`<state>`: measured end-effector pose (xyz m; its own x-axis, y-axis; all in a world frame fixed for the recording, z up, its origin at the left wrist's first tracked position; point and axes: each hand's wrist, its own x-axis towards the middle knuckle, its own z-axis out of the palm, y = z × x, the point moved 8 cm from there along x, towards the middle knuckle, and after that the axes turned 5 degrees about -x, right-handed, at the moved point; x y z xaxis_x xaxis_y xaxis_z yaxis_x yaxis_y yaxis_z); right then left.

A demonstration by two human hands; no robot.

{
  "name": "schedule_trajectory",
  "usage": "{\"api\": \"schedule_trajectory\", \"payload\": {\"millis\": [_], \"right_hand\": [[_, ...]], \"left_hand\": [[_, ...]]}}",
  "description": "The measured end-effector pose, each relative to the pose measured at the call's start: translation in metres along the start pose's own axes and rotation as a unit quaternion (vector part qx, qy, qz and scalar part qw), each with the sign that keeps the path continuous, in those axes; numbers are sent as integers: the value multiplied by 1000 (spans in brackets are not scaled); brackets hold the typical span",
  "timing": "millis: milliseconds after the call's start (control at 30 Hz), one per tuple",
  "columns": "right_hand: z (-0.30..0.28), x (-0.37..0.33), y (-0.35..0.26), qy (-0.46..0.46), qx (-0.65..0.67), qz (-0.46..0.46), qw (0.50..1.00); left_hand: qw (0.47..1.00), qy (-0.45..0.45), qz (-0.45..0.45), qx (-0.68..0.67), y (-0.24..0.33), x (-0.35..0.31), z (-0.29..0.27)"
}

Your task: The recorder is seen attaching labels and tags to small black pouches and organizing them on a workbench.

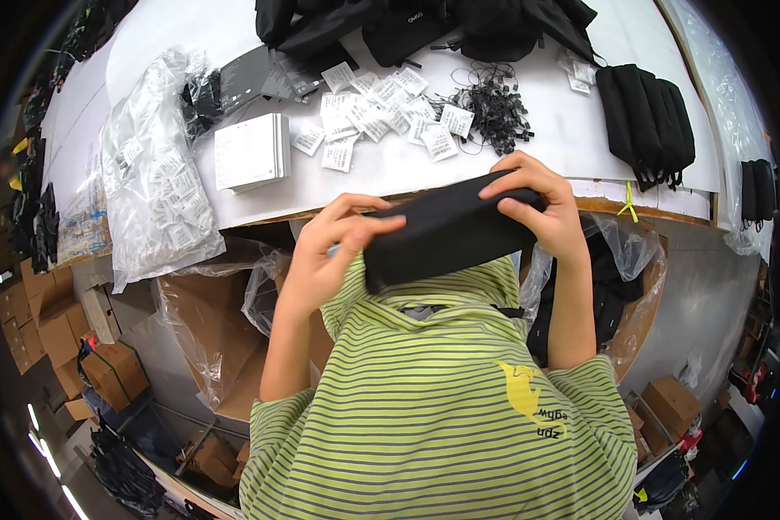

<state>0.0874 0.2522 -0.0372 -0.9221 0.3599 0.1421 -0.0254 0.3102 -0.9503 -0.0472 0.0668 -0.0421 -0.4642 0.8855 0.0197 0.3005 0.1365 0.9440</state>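
Observation:
A long black fabric pouch is held up in front of my chest, just off the table's near edge, tilted with its right end higher. My left hand grips its left end, the index finger lying over the top surface. At the upper right, my right hand has thumb and fingers bent around the other end. Beyond the pouch on the table lie a spread of small white printed packets and a tangle of black cords with small tabs.
A white box stack stands left of the packets, beside a clear bag of packets. More black pouches lie at the right. Black bags are heaped at the back. Plastic-lined cartons stand below the table edge.

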Motion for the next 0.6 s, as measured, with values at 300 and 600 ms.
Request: {"api": "schedule_trajectory", "payload": {"millis": [300, 600], "right_hand": [[40, 40, -15, -189, 251, -52, 948], [13, 40, -43, -4, -58, -55, 997]], "left_hand": [[613, -326, -193, -693, 17, -18, 105], [704, -228, -128, -661, 5, 6, 83]]}}
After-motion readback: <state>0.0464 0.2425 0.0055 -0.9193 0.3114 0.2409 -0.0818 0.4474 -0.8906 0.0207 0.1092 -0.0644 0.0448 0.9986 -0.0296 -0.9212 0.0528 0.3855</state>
